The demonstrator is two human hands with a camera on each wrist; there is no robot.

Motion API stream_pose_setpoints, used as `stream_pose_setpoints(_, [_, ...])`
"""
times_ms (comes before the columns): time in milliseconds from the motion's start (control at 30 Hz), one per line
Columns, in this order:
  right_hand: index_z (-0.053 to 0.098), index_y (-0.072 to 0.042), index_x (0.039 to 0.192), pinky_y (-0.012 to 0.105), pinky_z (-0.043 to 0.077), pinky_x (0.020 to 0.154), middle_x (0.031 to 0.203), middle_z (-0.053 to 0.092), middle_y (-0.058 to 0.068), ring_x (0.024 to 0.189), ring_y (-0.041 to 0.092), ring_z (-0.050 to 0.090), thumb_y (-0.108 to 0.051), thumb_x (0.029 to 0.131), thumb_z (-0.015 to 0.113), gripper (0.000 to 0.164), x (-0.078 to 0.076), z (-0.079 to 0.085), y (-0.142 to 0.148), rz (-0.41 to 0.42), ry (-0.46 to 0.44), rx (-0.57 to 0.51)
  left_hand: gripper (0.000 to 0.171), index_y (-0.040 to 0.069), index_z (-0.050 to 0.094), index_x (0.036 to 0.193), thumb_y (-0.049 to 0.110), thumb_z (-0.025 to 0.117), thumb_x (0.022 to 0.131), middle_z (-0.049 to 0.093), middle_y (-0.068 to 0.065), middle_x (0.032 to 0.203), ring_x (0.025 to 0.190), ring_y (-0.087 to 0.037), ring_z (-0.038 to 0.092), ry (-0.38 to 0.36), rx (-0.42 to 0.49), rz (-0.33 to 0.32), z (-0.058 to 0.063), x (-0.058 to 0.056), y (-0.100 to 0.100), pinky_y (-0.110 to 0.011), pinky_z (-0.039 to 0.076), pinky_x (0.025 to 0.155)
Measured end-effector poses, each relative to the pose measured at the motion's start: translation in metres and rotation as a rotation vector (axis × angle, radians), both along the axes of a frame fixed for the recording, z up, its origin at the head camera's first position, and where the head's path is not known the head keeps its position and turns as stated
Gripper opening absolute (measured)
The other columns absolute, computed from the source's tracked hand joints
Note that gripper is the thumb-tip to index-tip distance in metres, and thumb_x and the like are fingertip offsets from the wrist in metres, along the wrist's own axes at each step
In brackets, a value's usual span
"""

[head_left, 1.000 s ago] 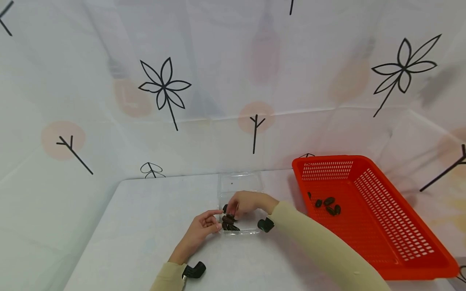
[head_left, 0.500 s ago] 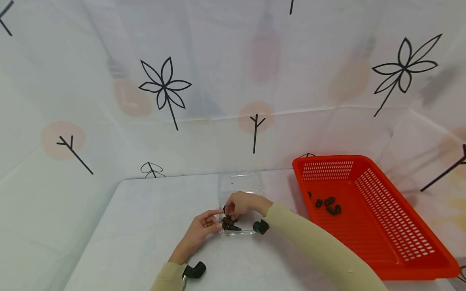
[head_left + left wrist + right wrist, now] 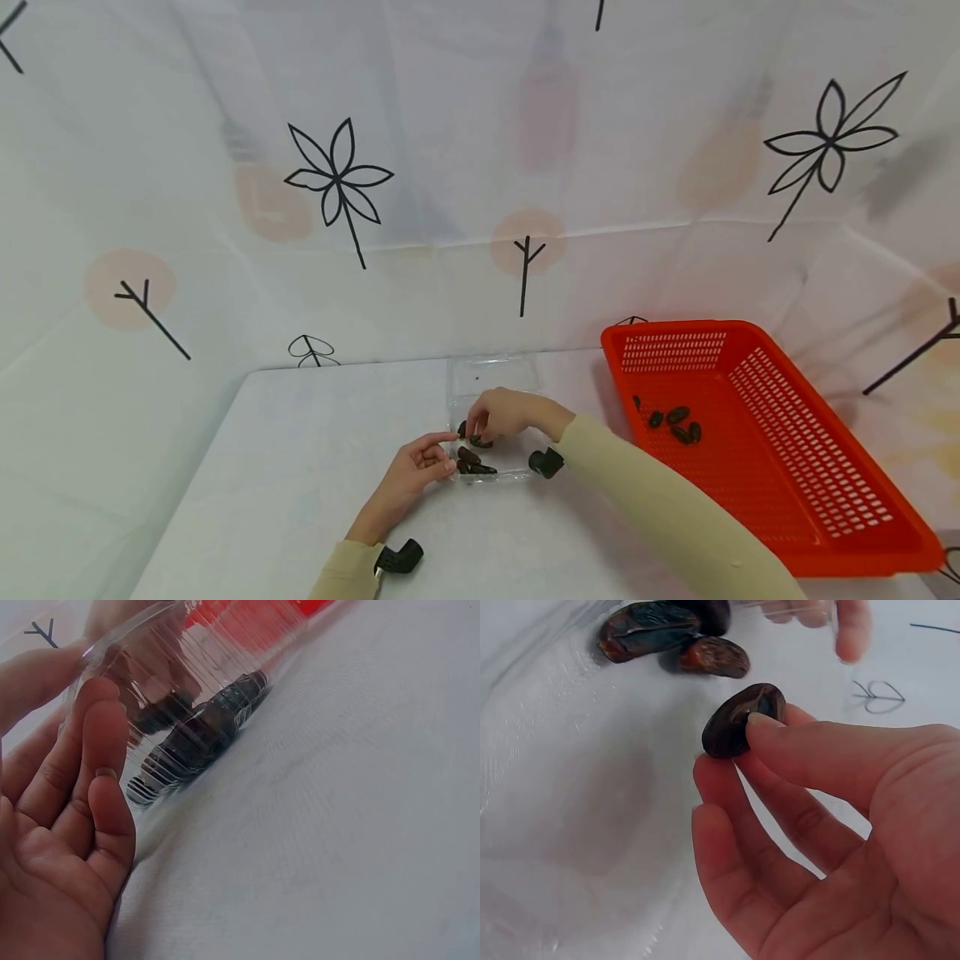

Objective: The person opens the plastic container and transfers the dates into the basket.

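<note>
A clear plastic box (image 3: 517,454) with its lid (image 3: 493,375) folded back stands on the white table, with several dark brown dates (image 3: 474,468) along its left side. Over the box, my right hand (image 3: 501,412) pinches a date (image 3: 739,724) between thumb and fingertips. Two dates (image 3: 649,630) and a smaller reddish date (image 3: 716,656) lie close by in the right wrist view. My left hand (image 3: 411,471) touches the left side of the box, index finger extended to the rim, other fingers bent against the ribbed wall (image 3: 199,712) in the left wrist view.
A red perforated basket (image 3: 757,483) stands at the right, holding several dates (image 3: 678,414) near its left wall. White cloth with printed leaves (image 3: 339,179) hangs behind the table (image 3: 300,442). The right sleeve (image 3: 660,500) reaches across in front of the basket.
My right hand dipped left and down among the dates, then drew back slightly up and right. More dates near the box's front-left corner show now. The left hand stays put.
</note>
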State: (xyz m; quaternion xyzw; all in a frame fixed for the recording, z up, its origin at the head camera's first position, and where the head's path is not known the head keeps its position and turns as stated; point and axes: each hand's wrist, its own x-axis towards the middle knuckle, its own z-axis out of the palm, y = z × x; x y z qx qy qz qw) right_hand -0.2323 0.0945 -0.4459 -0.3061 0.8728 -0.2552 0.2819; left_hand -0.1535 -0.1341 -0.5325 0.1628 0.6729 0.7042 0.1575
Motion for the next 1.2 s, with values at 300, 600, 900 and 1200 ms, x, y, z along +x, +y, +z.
stream_pose_setpoints(300, [0.074, -0.011, 0.107, 0.026, 0.05, 0.064, 0.089, 0.065, 0.001, 0.069, 0.011, 0.058, 0.003, 0.089, 0.066, 0.024, -0.004, 0.019, 0.021, -0.033, -0.018, -0.09, 0.048, -0.005, 0.054, 0.136, 0.006, 0.07, 0.092, 0.062, 0.001, 0.087, 0.077, -0.009, 0.061, 0.006, -0.002, 0.008, 0.0, -0.002, -0.001, -0.024, 0.05, 0.072])
stream_pose_setpoints(600, [0.073, -0.009, 0.114, 0.03, 0.054, 0.073, 0.094, 0.064, 0.002, 0.079, 0.019, 0.061, -0.003, 0.094, 0.065, 0.023, -0.007, 0.036, 0.06, -0.109, -0.023, -0.141, 0.048, -0.005, 0.054, 0.135, 0.006, 0.071, 0.092, 0.062, 0.001, 0.086, 0.075, -0.009, 0.06, 0.004, -0.013, 0.016, 0.003, -0.001, -0.001, -0.024, 0.05, 0.071])
stream_pose_setpoints(900, [0.072, -0.007, 0.115, 0.04, 0.054, 0.079, 0.098, 0.065, 0.005, 0.087, 0.027, 0.063, -0.004, 0.094, 0.064, 0.022, 0.002, 0.054, 0.122, -0.224, -0.018, -0.221, 0.047, -0.005, 0.054, 0.135, 0.006, 0.07, 0.092, 0.064, 0.002, 0.087, 0.076, -0.009, 0.061, 0.029, -0.02, 0.003, -0.002, -0.002, 0.0, -0.023, 0.05, 0.071])
stream_pose_setpoints(1200, [0.068, -0.007, 0.122, 0.038, 0.054, 0.085, 0.114, 0.067, 0.008, 0.099, 0.028, 0.064, -0.013, 0.096, 0.066, 0.027, 0.026, 0.065, 0.19, -0.354, 0.023, -0.266, 0.048, -0.005, 0.054, 0.136, 0.007, 0.071, 0.092, 0.064, 0.001, 0.087, 0.076, -0.009, 0.061, 0.004, -0.019, 0.013, 0.001, -0.001, 0.0, -0.023, 0.049, 0.071])
